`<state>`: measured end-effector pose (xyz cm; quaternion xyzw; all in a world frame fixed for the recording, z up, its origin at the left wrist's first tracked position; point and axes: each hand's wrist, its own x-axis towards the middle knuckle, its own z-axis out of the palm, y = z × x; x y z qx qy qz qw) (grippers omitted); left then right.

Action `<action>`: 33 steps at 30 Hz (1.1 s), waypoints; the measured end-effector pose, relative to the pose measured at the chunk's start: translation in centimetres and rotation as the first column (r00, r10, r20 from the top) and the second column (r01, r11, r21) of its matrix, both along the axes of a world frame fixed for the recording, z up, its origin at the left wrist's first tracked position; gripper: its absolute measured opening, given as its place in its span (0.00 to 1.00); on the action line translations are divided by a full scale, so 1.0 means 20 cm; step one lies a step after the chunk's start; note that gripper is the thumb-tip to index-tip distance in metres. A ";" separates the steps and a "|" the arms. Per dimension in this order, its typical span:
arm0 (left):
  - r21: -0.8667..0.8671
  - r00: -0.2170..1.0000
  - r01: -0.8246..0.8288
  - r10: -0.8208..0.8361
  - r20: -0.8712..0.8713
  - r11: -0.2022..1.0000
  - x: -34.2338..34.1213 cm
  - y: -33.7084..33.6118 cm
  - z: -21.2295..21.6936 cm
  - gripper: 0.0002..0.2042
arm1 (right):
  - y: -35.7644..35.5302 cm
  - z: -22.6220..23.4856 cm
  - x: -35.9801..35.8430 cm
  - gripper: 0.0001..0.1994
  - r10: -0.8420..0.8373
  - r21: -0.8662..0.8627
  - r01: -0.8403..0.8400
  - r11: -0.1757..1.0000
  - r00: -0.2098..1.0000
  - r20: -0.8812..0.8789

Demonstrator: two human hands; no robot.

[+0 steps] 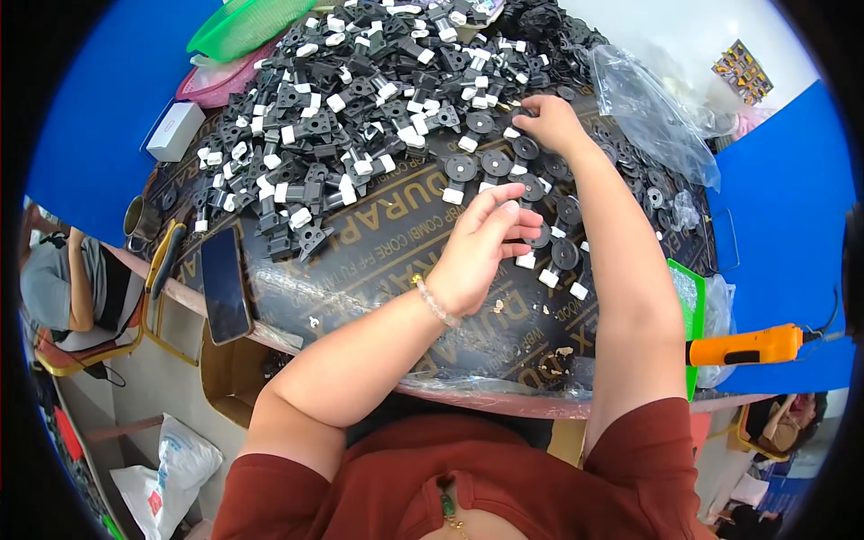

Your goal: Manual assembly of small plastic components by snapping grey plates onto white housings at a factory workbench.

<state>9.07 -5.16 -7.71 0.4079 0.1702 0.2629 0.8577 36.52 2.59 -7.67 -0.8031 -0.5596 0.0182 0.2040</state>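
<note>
reaching right hand (pixel 551 123), fingers buried among black plastic parts (pixel 360 99), grip unclear

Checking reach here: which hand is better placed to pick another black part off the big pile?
Right, probably. The right hand already reaches the edge of the pile of black parts, fingers on a piece. The left hand sits nearer the body, over the laid-out row of round parts.

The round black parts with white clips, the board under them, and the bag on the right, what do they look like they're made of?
Round black parts: likely moulded plastic, matte, identical shapes; their white clips look like glossier plastic. Board: dark, smooth film-coated panel, probably plywood, judging by its sheen and printed face. Bag: thin clear plastic film, crinkled and see-through. The left hand and right hand touch the parts.
</note>
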 end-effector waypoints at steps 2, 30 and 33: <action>0.001 1.000 0.005 -0.005 0.008 1.000 0.00 0.00 -0.01 0.17 | 0.01 0.02 -0.02 0.26 0.028 -0.044 -0.031 0.999 0.997 -0.067; -0.264 0.975 0.102 -0.045 0.216 0.959 0.01 -0.01 -0.03 0.08 | -1.04 0.35 -0.71 0.16 0.339 0.337 -0.338 0.879 0.939 0.058; -0.218 0.976 0.142 -0.100 0.193 0.965 -0.01 -0.03 0.01 0.12 | -1.30 0.42 -0.58 0.09 -0.015 0.207 0.015 0.978 1.000 0.000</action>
